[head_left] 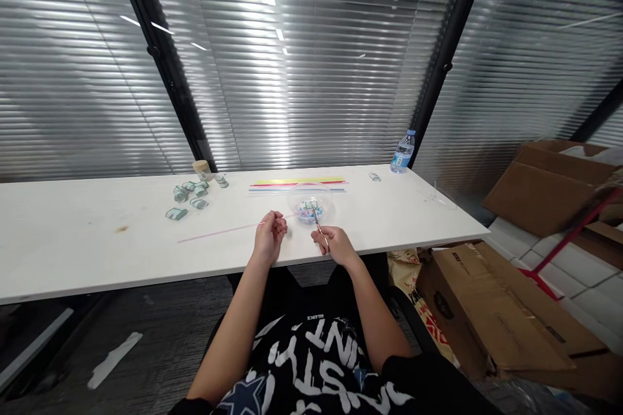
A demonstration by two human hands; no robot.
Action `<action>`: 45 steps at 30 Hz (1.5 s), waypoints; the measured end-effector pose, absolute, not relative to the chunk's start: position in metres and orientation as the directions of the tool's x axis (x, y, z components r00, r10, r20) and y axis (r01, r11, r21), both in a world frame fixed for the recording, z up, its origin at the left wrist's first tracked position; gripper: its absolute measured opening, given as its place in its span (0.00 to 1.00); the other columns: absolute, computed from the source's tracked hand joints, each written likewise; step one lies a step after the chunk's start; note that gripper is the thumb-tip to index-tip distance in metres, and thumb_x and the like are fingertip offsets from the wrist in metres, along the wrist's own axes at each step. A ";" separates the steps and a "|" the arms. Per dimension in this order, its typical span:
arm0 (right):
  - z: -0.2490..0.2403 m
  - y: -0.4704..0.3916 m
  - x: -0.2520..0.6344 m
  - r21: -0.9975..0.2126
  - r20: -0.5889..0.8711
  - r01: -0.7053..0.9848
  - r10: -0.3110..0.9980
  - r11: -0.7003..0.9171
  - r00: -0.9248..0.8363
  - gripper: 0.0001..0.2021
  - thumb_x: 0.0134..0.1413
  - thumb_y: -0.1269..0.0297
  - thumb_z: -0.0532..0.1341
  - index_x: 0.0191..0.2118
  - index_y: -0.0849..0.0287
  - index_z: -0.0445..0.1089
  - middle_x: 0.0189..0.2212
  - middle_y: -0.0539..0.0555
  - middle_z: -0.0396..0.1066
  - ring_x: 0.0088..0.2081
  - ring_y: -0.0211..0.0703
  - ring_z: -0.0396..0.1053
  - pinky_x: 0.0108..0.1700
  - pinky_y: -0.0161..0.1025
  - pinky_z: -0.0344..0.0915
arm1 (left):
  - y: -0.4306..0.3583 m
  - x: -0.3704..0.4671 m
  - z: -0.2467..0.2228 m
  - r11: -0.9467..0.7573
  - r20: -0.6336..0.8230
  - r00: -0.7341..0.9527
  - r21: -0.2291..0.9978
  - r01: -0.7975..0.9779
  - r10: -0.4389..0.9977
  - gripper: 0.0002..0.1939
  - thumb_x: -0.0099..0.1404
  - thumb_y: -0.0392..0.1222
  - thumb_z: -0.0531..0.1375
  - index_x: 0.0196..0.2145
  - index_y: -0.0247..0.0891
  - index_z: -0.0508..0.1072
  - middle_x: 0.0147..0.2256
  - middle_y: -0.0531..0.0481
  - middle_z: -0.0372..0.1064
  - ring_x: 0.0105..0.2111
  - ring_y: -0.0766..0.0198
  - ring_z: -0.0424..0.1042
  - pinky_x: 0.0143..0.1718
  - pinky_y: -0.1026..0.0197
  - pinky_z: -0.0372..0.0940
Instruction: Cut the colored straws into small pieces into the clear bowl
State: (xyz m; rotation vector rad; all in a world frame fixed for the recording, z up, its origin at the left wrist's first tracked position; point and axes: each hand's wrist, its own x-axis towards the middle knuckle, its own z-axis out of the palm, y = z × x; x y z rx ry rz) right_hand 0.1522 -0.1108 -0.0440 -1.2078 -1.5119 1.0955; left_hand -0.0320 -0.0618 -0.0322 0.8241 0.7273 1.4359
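Note:
My left hand (270, 237) is closed in a pinch on a long thin pink strip (219, 233). One end of the strip trails left over the white table, and the other runs toward a clear round bowl (328, 213). In my right hand (335, 244) is a pair of scissors (318, 227), its blades pointing up over the bowl's near side. Small blue, pink and white bits (306, 213) lie in the bowl, too small to name. Behind the bowl, several yellow, red and blue strips (292, 182) lie side by side.
Several small clear pieces with greenish edges (180, 194) lie left on the table (121, 259), near a cork-topped jar (200, 167). A water bottle (402, 153) stands at the back right. Cardboard boxes (491, 305) fill the floor at right. A blind-covered glass wall (302, 78) rises behind.

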 end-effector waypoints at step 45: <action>-0.045 -0.111 0.148 -0.958 0.109 0.259 0.992 0.121 -0.060 0.25 0.48 0.39 0.59 0.24 0.60 0.63 0.16 0.47 0.57 0.20 0.31 0.54 0.26 0.30 0.53 | -0.063 -0.030 -0.031 -0.040 0.084 0.066 0.864 -0.503 0.994 0.17 0.59 0.54 0.63 0.29 0.35 0.68 0.20 0.52 0.65 0.21 0.70 0.63 0.24 0.68 0.58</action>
